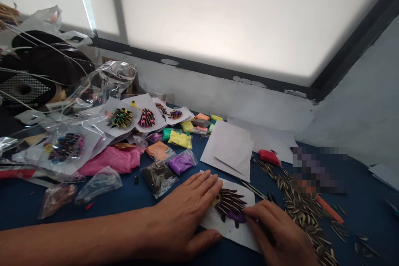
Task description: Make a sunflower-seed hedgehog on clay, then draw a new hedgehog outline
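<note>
A white paper sheet [229,232] carries a small hedgehog-like figure [231,204] with a purple clay body, a yellow head end and rows of striped sunflower seeds standing up as spines. My left hand [191,203] lies flat on the sheet's left side, fingers stretched out and covering part of the head end. At the figure's right edge, the thumb and forefinger of my right hand [277,228] are pinched together against the purple clay. Whatever sits between those fingertips is hidden.
Loose sunflower seeds [307,212] spread over the blue table on the right. Clay packets, one purple [182,162] and one black [159,178], lie beyond my left hand. Finished seed figures [121,118] rest on papers at the back left. Blank sheets [230,145] lie behind.
</note>
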`<state>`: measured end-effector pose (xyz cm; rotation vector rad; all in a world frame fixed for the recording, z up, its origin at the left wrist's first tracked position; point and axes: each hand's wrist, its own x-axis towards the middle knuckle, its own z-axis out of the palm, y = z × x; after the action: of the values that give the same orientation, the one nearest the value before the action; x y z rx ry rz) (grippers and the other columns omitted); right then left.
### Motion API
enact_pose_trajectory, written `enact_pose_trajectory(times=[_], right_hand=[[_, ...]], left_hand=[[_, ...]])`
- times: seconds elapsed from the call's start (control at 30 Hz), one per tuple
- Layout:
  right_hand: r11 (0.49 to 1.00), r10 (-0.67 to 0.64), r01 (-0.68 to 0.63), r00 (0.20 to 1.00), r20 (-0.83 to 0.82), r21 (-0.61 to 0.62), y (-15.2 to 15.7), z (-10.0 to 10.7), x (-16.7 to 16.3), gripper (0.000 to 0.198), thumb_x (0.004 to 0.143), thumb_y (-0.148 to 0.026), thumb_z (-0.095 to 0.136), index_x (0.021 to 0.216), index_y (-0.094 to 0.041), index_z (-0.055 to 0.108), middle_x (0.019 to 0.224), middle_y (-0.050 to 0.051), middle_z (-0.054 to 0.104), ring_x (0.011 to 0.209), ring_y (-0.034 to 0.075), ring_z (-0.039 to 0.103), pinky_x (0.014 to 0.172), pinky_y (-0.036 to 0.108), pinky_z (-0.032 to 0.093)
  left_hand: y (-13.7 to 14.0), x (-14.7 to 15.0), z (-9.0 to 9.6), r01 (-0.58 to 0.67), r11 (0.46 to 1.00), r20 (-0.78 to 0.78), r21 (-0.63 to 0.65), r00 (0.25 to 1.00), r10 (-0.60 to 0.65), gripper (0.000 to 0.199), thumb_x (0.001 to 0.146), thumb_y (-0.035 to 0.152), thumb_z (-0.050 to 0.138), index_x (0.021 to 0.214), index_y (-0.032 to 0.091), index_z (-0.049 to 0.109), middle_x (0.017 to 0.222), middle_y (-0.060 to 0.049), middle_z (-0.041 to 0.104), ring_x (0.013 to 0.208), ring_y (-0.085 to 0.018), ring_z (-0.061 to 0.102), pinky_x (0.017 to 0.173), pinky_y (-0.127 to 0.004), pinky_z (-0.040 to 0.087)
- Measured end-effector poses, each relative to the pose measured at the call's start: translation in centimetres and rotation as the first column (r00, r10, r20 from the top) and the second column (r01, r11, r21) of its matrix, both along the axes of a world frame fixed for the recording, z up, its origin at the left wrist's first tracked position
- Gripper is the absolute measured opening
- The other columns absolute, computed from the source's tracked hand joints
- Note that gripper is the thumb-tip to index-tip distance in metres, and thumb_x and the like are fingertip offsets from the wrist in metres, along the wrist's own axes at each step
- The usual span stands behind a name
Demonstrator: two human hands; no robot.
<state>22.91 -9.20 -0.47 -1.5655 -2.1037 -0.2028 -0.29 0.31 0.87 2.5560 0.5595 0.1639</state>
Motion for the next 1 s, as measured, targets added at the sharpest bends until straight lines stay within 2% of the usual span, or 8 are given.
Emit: enact_pose_trajectory(times=[0.23,0.4,0.5,0.67,0.73,0.8,0.87,1.0], right_hand=[[1.0,0.005,-0.006,0.997,0.072,0.014,0.0,-0.3,0.2,0.026,0.098,-0.023,0.045,0.081,-0.024,0.064,0.073,0.001,0.064,0.066,0.014,0.067,0.059,0.021,0.052],[1.0,0.022,-0.025,0.991,0.135,0.018,-0.1,-0.5,0.3,0.024,0.098,-0.019,0.044,0.091,-0.024,0.067,0.08,0.002,0.067,0.072,0.015,0.069,0.062,0.022,0.054],[0.998,0.006,-0.015,0.991,0.134,0.066,-0.2,0.2,0.5,0.022,0.098,-0.02,0.045,0.097,-0.024,0.067,0.085,0.003,0.07,0.075,0.015,0.07,0.065,0.021,0.054],[0.978,-0.184,0.166,0.973,0.141,0.13,-0.1,1.8,3.2,0.021,0.097,-0.031,0.048,0.096,-0.024,0.067,0.088,0.004,0.074,0.074,0.018,0.073,0.057,0.024,0.055],[0.957,-0.278,0.255,0.942,0.185,0.141,0.1,1.9,5.0,0.031,0.097,-0.035,0.042,0.091,-0.023,0.07,0.085,0.007,0.075,0.073,0.021,0.074,0.051,0.028,0.055],[0.934,-0.354,0.325,0.9,0.254,0.15,0.5,1.5,6.9,0.041,0.098,-0.037,0.035,0.094,-0.021,0.073,0.096,0.012,0.075,0.081,0.026,0.074,0.048,0.031,0.056],[0.925,-0.379,0.358,0.866,0.327,0.124,0.8,0.9,8.6,0.045,0.096,-0.04,0.035,0.098,-0.019,0.075,0.105,0.015,0.075,0.093,0.031,0.073,0.057,0.039,0.06],[0.92,-0.386,0.383,0.859,0.336,0.077,1.4,-0.2,10.4,0.049,0.096,-0.038,0.034,0.111,-0.013,0.074,0.115,0.017,0.073,0.106,0.035,0.07,0.073,0.048,0.062]], left_hand=[[0.0,-0.1,-0.1,-0.004,1.0,0.058,-0.031,0.998,0.005,0.079,0.092,0.047,0.055,0.155,0.009,0.025,0.159,-0.017,0.017,0.147,-0.032,0.012,0.119,-0.052,0.017],[0.1,0.0,-0.2,-0.006,1.0,0.024,-0.01,1.0,0.006,0.081,0.093,0.049,0.053,0.156,0.009,0.022,0.16,-0.015,0.015,0.148,-0.031,0.01,0.12,-0.05,0.015],[0.0,0.0,-0.2,-0.009,1.0,0.009,-0.004,1.0,0.009,0.081,0.094,0.051,0.052,0.156,0.009,0.021,0.16,-0.015,0.014,0.148,-0.031,0.008,0.12,-0.049,0.014],[0.0,-0.2,0.0,-0.004,1.0,-0.028,-0.008,1.0,0.004,0.082,0.095,0.054,0.049,0.157,0.008,0.018,0.161,-0.014,0.012,0.149,-0.03,0.007,0.12,-0.048,0.014],[0.0,-0.2,0.0,-0.006,1.0,-0.027,-0.006,1.0,0.005,0.082,0.096,0.054,0.048,0.157,0.009,0.017,0.161,-0.013,0.011,0.149,-0.03,0.006,0.12,-0.048,0.014],[0.0,-0.2,0.0,-0.008,1.0,-0.028,-0.01,1.0,0.008,0.082,0.095,0.053,0.049,0.157,0.009,0.017,0.161,-0.013,0.011,0.149,-0.03,0.006,0.12,-0.048,0.015],[0.0,-0.1,0.0,-0.011,1.0,-0.033,-0.016,0.999,0.01,0.083,0.095,0.053,0.05,0.157,0.008,0.017,0.161,-0.013,0.011,0.149,-0.03,0.007,0.12,-0.048,0.015],[-0.1,-0.1,0.1,-0.028,1.0,-0.036,-0.01,0.999,0.028,0.083,0.095,0.054,0.049,0.157,0.009,0.017,0.161,-0.012,0.01,0.149,-0.031,0.007,0.119,-0.05,0.015]])
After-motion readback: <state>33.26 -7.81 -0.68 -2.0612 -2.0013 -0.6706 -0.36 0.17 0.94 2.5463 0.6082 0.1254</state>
